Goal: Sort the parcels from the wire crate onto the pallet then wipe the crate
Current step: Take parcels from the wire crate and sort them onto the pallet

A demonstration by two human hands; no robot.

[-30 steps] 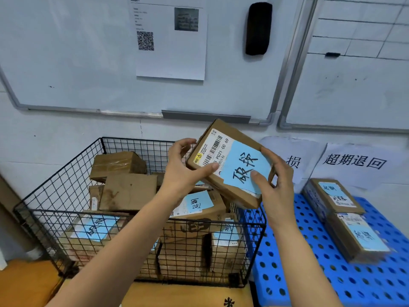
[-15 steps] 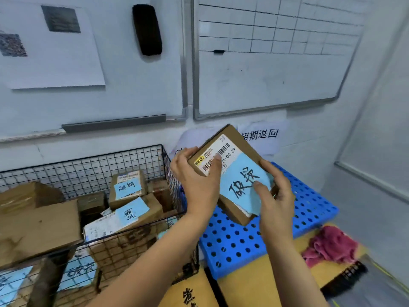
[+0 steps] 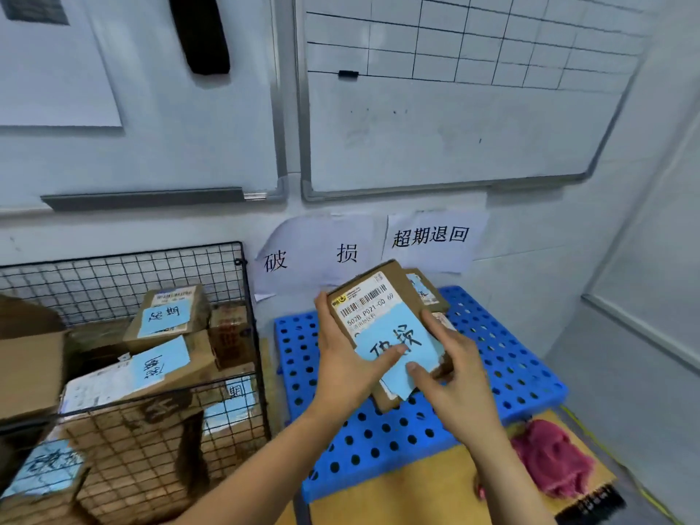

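- Both hands are gripping one brown parcel (image 3: 378,316) over the blue pallet (image 3: 503,358): the left hand (image 3: 341,358) is clasping its left edge with the thumb lying across the top, and the right hand (image 3: 454,377) is closing on its right and near edge, fingers pressing on the label side.
- A blue handwritten note (image 3: 397,346) is covering the lower part of the parcel's face, and its near corner is hanging loose past the box edge, just under the right thumb.
- Risk, as I judge it: the thumbs may be bearing on the note rather than the cardboard, so the paper could slide or tear off, and the sorting mark would be lost.
- Just beyond the hands, another parcel (image 3: 424,289) is already lying on the pallet; setting this one down blindly could knock it or leave it overlapping.
- To the left of the hands, the wire crate (image 3: 242,335) is holding several more parcels, so the sorting looks far from finished.
- Near the right forearm, a pink cloth (image 3: 549,460) is lying on the yellow surface beside the pallet.
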